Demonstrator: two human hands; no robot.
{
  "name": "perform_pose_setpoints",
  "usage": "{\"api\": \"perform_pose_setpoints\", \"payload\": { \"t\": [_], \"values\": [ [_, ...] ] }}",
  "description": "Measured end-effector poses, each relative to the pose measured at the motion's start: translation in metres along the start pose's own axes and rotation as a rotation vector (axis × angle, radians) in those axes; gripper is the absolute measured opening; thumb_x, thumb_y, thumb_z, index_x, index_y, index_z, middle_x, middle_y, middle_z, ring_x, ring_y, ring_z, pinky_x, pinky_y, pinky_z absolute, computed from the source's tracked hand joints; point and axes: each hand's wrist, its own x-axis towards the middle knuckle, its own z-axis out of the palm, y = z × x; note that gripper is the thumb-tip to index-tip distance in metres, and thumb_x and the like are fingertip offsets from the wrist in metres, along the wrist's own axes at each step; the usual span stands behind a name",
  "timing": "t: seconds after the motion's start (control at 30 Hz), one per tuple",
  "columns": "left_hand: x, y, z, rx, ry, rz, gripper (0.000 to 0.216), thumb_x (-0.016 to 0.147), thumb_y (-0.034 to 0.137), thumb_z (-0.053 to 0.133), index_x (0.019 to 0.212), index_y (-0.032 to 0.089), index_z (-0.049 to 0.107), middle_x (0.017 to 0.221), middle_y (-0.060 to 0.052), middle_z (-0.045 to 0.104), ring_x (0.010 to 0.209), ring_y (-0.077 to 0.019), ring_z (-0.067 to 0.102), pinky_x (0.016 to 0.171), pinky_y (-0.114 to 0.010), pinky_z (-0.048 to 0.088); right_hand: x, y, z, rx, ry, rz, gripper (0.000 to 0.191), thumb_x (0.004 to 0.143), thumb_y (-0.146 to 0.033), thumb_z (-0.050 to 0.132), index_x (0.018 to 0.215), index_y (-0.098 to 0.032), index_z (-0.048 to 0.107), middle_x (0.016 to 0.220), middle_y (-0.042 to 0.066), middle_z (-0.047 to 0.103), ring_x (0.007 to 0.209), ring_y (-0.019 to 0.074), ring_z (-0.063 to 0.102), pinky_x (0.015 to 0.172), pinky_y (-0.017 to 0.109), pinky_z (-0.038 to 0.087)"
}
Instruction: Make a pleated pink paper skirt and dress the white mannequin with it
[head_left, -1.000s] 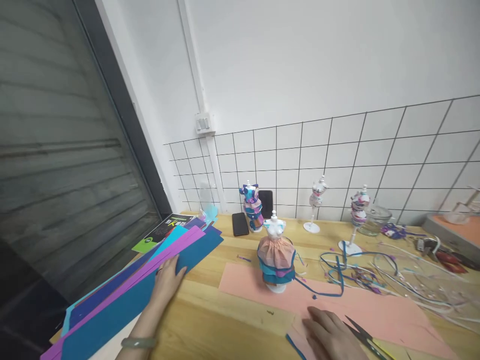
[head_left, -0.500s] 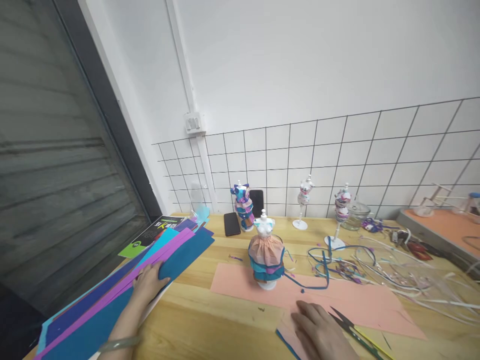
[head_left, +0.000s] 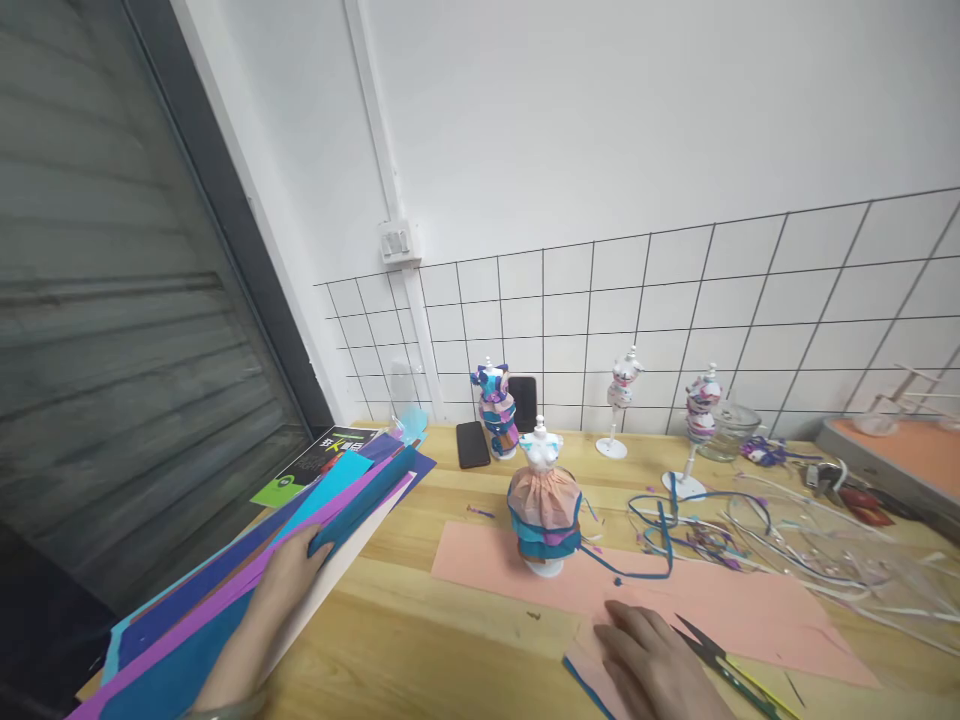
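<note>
At the left, my left hand (head_left: 289, 570) has its fingers curled around the edge of a teal sheet (head_left: 367, 505) that looks like crepe paper. The sheet lies on top of a stack of coloured sheets and bends up at its edge. My right hand (head_left: 652, 655) rests palm down with outstretched fingers on a small peach piece with a blue edge (head_left: 589, 680). Scissors (head_left: 724, 660) lie beside it, blades pointing away. A small white dress form (head_left: 541, 450) in a ruffled peach, teal and purple skirt (head_left: 544, 505) stands on a long peach strip (head_left: 480, 565).
Other small dress forms stand behind: one dressed (head_left: 496, 410), two wrapped in patterned strips (head_left: 624, 380) (head_left: 703, 405). A phone (head_left: 472, 445) lies nearby. Tangled ribbons (head_left: 667, 540), clear plastic and a glass bowl (head_left: 727, 432) are on the right. A wire grid lines the wall.
My left hand has drawn the teal sheet's edge upward and over to the left, baring a pale sheet beneath. My right hand stays in place. The whole view has shifted slightly.
</note>
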Motion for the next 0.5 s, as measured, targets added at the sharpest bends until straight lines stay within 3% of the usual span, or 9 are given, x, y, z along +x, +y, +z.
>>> {"api": "perform_pose_setpoints", "payload": {
  "t": [0.23, 0.37, 0.5],
  "values": [
    [-0.031, -0.018, -0.043, -0.149, 0.071, -0.034, 0.037, 0.072, 0.049, 0.051, 0.092, 0.022, 0.068, 0.104, -0.004, 0.072, 0.105, -0.0305, 0.060, 0.089, -0.034, 0.045, -0.004, 0.004, 0.006, 0.000, 0.048, 0.006, 0.020, 0.086, -0.027, 0.051, 0.093, -0.024, 0.069, 0.099, 0.010, 0.069, 0.088, 0.0247, 0.063, 0.072, 0.034, 0.051],
    [-0.053, -0.029, -0.067, -0.194, 0.107, -0.055, 0.038, 0.073, 0.053, 0.050, 0.089, 0.024, 0.069, 0.100, -0.001, 0.073, 0.102, -0.0287, 0.063, 0.084, -0.031, 0.049, -0.006, 0.003, 0.008, 0.004, -0.009, 0.057, 0.020, 0.086, -0.027, 0.051, 0.094, -0.024, 0.069, 0.102, 0.009, 0.068, 0.092, 0.0255, 0.063, 0.075, 0.036, 0.051],
    [-0.071, -0.033, -0.088, -0.176, 0.194, -0.169, 0.036, 0.068, 0.054, 0.051, 0.078, 0.025, 0.069, 0.091, 0.001, 0.075, 0.096, -0.0290, 0.065, 0.080, -0.030, 0.051, -0.001, -0.001, -0.002, 0.051, -0.087, 0.095, 0.020, 0.086, -0.027, 0.051, 0.093, -0.026, 0.069, 0.104, 0.008, 0.068, 0.095, 0.0259, 0.062, 0.078, 0.037, 0.052]
  ]
}}
